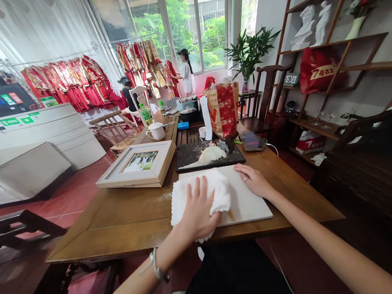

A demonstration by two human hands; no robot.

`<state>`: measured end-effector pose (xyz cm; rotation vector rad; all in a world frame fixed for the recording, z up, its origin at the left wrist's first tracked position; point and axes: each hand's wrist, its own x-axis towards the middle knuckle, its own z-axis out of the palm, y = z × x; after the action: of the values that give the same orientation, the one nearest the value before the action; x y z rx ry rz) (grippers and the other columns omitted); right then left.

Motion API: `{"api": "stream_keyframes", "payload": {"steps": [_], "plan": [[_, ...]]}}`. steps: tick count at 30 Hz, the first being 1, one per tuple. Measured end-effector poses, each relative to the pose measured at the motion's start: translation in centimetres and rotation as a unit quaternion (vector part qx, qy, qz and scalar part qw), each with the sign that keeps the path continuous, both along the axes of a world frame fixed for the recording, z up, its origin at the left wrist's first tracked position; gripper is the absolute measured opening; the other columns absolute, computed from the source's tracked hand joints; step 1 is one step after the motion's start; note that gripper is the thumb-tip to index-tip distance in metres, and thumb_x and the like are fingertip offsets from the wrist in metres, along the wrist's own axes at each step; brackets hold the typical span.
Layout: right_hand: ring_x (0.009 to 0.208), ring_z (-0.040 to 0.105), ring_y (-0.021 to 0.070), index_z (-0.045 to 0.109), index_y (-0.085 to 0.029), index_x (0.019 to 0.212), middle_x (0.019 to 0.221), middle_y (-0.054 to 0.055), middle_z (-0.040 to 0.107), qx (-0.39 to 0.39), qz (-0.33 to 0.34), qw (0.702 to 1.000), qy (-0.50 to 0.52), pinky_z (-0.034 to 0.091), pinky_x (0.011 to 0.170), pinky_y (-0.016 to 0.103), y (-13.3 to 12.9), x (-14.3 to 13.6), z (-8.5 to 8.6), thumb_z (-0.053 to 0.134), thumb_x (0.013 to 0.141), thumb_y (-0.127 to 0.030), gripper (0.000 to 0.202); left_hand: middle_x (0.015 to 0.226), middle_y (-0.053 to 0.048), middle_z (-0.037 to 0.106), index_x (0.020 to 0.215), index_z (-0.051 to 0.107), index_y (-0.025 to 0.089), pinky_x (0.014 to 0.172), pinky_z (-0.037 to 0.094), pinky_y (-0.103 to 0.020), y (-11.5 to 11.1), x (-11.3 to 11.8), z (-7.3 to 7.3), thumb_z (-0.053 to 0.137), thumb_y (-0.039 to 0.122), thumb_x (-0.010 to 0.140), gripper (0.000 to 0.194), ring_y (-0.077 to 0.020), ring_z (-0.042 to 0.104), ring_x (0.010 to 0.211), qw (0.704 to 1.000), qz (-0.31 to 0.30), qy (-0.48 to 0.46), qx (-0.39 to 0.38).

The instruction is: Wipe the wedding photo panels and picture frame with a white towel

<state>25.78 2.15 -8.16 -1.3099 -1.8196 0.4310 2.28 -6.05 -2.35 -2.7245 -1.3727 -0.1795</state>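
Observation:
My left hand (200,210) lies flat with its fingers spread on a white cloth (220,187). Beneath the cloth is a white flat panel (251,205), near the front edge of the wooden table. My right hand (254,180), a ring on one finger, rests with outstretched fingers on the panel's upper right part. Just beyond the panel lies a dark photo panel (208,155) with a pale dress pictured on it. A thick white picture frame (136,166) with a photo inside sits to the left. Part of the white panel is hidden by the cloth.
Farther back on the table (118,217) stand a white lidded cup (157,130), a green bottle (146,115) and a red paper bag (222,111). A device with a cable (254,141) lies at the right edge. Two people are by the clothes racks (72,84).

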Motion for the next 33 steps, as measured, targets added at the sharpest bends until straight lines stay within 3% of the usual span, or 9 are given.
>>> {"api": "stream_keyframes", "payload": {"steps": [3,6,9,15,19,22,26,30,33], "plan": [[0.12,0.049,0.0204,0.064,-0.02,0.108,0.122,0.007,0.06,-0.003,-0.002,1.0,0.005,0.032,0.105,0.044,0.0,0.0,0.0,0.042,0.077,-0.009,0.04,0.148,-0.019,0.008,0.137,0.029,0.016,0.102,0.01,-0.061,-3.3,-0.4,0.1,0.045,0.038,0.08,0.063,-0.0383,0.002,0.134,0.999,-0.037,-0.009,-0.018],[0.12,0.048,0.0209,0.065,-0.02,0.107,0.122,0.008,0.06,-0.007,-0.003,1.0,0.007,0.032,0.106,0.044,-0.1,-0.1,0.0,0.041,0.077,-0.01,0.039,0.149,-0.017,0.007,0.139,0.026,0.018,0.102,0.011,-0.06,-4.2,-0.4,0.2,0.045,0.038,0.081,0.064,-0.0376,0.001,0.135,0.999,-0.035,-0.013,-0.025],[0.12,0.049,0.0211,0.065,-0.02,0.107,0.121,0.008,0.06,-0.006,-0.003,1.0,0.004,0.031,0.106,0.044,-0.1,-0.1,0.0,0.041,0.078,-0.011,0.039,0.147,-0.02,0.015,0.133,0.036,0.015,0.103,0.014,-0.059,-2.2,-0.1,0.4,0.044,0.04,0.084,0.056,-0.0386,0.008,0.134,0.999,-0.009,0.004,-0.034],[0.119,0.05,0.0204,0.064,-0.022,0.108,0.121,0.006,0.06,0.007,0.003,1.0,-0.003,0.034,0.105,0.043,0.0,0.1,-0.2,0.042,0.078,-0.012,0.038,0.143,-0.021,0.026,0.129,0.042,0.014,0.1,0.02,-0.059,5.0,0.9,0.5,0.038,0.042,0.089,0.049,-0.039,0.02,0.131,0.999,0.034,0.032,-0.009],[0.12,0.049,0.0203,0.064,-0.021,0.108,0.122,0.007,0.06,0.0,-0.001,1.0,-0.009,0.032,0.105,0.043,-0.1,0.0,-0.1,0.041,0.079,-0.012,0.038,0.142,-0.021,0.027,0.129,0.042,0.014,0.099,0.021,-0.059,6.8,0.6,0.3,0.037,0.042,0.09,0.048,-0.0381,0.021,0.131,0.999,0.04,0.029,0.001],[0.12,0.049,0.0205,0.064,-0.019,0.108,0.122,0.008,0.06,-0.005,-0.004,1.0,-0.006,0.032,0.106,0.043,-0.2,-0.1,0.0,0.041,0.079,-0.012,0.037,0.143,-0.021,0.025,0.13,0.041,0.013,0.1,0.02,-0.059,6.0,-0.5,0.3,0.039,0.041,0.089,0.049,-0.0383,0.019,0.131,0.999,0.042,0.031,0.005],[0.119,0.049,0.0205,0.064,-0.018,0.107,0.122,0.009,0.06,-0.001,-0.004,1.0,0.001,0.033,0.105,0.043,-0.1,-0.1,0.0,0.041,0.078,-0.011,0.038,0.144,-0.023,0.022,0.13,0.04,0.01,0.1,0.018,-0.06,3.0,-1.9,0.3,0.04,0.036,0.088,0.049,-0.0398,0.015,0.132,0.998,0.042,0.043,0.009],[0.119,0.05,0.0205,0.065,-0.022,0.106,0.12,0.006,0.061,0.005,-0.005,1.0,0.005,0.034,0.104,0.044,0.0,-0.1,0.0,0.042,0.077,-0.01,0.039,0.145,-0.022,0.019,0.129,0.04,0.012,0.101,0.016,-0.06,-0.5,-2.4,0.3,0.043,0.038,0.084,0.053,-0.0394,0.01,0.133,0.999,0.007,0.042,0.006],[0.119,0.05,0.0209,0.065,-0.02,0.107,0.12,0.008,0.061,0.005,-0.004,1.0,0.0,0.034,0.104,0.044,0.0,0.0,-0.1,0.042,0.077,-0.011,0.038,0.146,-0.02,0.019,0.129,0.04,0.014,0.102,0.017,-0.058,-1.3,-2.3,0.4,0.044,0.04,0.083,0.052,-0.0376,0.01,0.134,0.999,-0.012,0.04,0.004]]}}
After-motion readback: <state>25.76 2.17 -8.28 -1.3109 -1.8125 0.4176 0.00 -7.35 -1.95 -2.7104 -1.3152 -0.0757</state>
